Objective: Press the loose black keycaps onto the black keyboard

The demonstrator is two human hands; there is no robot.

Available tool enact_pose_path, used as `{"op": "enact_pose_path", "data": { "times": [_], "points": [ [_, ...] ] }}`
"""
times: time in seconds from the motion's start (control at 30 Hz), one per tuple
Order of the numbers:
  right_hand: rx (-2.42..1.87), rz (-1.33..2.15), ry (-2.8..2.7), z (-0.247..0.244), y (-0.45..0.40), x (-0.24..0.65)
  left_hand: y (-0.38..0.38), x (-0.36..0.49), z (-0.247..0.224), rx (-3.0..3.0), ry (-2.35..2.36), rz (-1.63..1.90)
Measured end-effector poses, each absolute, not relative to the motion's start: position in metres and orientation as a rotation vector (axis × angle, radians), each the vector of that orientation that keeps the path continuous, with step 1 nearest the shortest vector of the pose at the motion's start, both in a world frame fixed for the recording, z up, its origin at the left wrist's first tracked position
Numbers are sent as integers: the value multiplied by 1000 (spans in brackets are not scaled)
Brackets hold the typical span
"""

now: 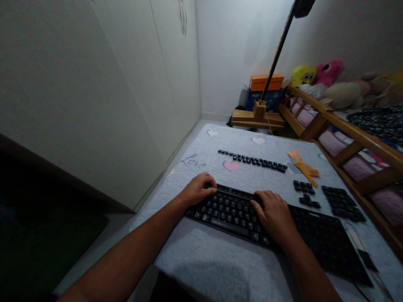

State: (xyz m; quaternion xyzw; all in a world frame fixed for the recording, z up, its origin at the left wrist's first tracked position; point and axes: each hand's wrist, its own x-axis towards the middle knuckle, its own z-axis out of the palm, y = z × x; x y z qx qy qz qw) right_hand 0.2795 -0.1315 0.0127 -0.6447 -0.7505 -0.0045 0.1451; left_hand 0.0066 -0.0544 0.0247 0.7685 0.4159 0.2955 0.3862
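A black computer keyboard (233,214) lies across the bed in front of me. Keycaps fill the lower rows of its left part, while its right part looks bare. At its far left corner, my left hand (199,191) is closed on the edge, thumb on top. My right hand (273,209) grips the far edge near the middle, fingers curled over it and thumb on the face; the fingertips are partly hidden. Behind the keyboard, loose black keycaps (256,161) are laid out in rows. Smaller keycap groups (304,187) and a larger block of keycaps (342,203) sit to the right.
A yellow-handled brush (304,170) rests on an orange cloth (310,167) at the back right. A white wardrobe (132,84) stands at left, a wooden bed rail (352,126) at right. Beyond the bed rises a pole on a wooden base (244,116).
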Motion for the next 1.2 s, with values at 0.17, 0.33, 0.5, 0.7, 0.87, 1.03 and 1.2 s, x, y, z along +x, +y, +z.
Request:
{"op": "enact_pose_path", "data": {
  "times": [0.17,0.33,0.5,0.7,0.87,1.03,1.2],
  "points": [
    [-1864,-7,-2157,13,-132,279,-54,6,24,1961,1058,763],
    [-1859,-8,-2158,12,-131,280,-53,6,23,1961,1056,763],
    [-1858,-17,-2156,11,-131,281,-54,7,25,1965,1050,766],
    [-1856,-14,-2159,11,-131,281,-53,7,25,1966,1057,760],
    [-1846,-21,-2160,10,-131,282,-53,8,24,1958,1089,745],
    [-1841,-1,-2158,9,-130,283,-53,8,25,1956,1092,739],
    [-1855,16,-2149,12,-131,281,-53,8,25,1959,1094,738]
  ]
}}
